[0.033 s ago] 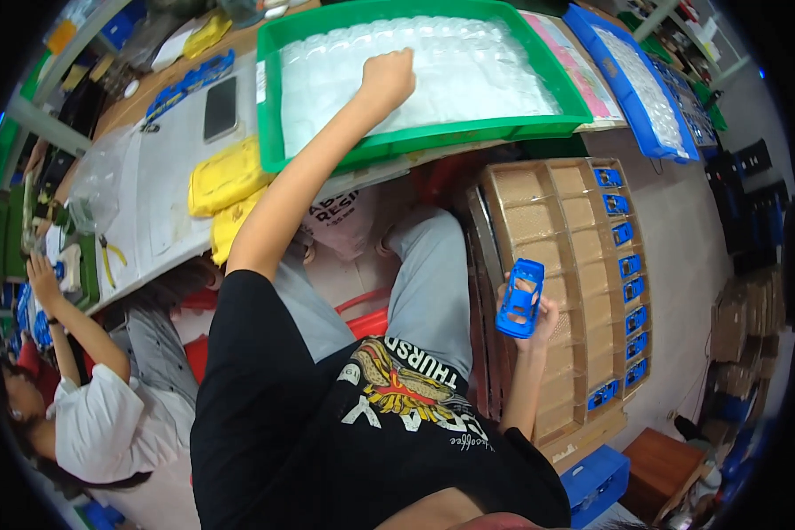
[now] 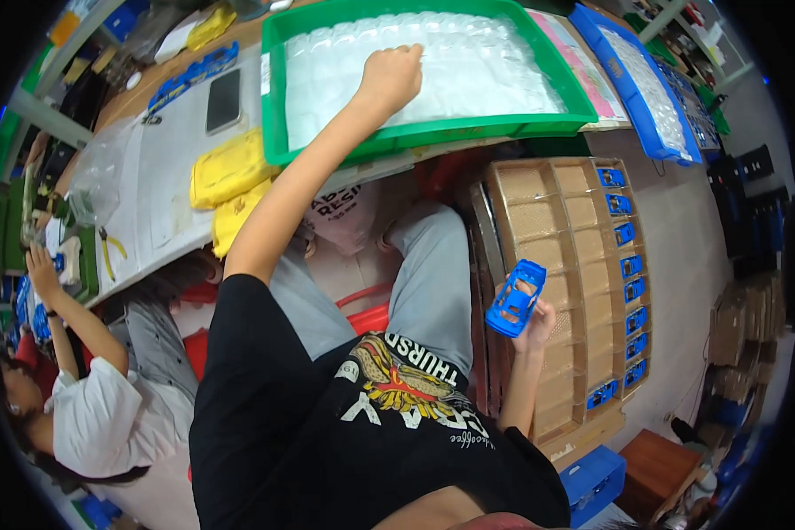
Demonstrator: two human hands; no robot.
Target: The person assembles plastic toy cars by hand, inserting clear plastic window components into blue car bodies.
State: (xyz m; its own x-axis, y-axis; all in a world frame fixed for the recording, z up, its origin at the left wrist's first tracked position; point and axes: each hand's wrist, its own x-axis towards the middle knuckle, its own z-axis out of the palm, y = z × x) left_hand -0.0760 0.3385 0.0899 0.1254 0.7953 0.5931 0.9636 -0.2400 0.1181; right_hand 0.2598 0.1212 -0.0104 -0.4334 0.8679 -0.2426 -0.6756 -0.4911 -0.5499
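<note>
My left hand (image 2: 391,81) reaches over a green tray (image 2: 468,132) at the top of the view. Its fingers are closed together, pointing down at the clear plastic pieces (image 2: 477,71) that fill the tray in rows. Whatever is between the fingertips is hidden. Low on the right, my right hand (image 2: 539,327) holds a blue toy car body (image 2: 514,305) with open window gaps. The car body is tilted, above a divided cardboard box (image 2: 561,327). Several similar blue car bodies (image 2: 632,291) stand in the box's right-hand column.
Yellow packets (image 2: 230,177) lie left of the tray, by a phone (image 2: 223,102) and pliers (image 2: 112,254). A blue tray (image 2: 632,84) of clear pieces stands at upper right. Another person (image 2: 106,406) works at the left. A blue crate (image 2: 594,484) sits at lower right.
The car body in my right hand has turned, its far end leaning more to the right and its near end shifting left. My left hand stays over the tray, nearly unmoved.
</note>
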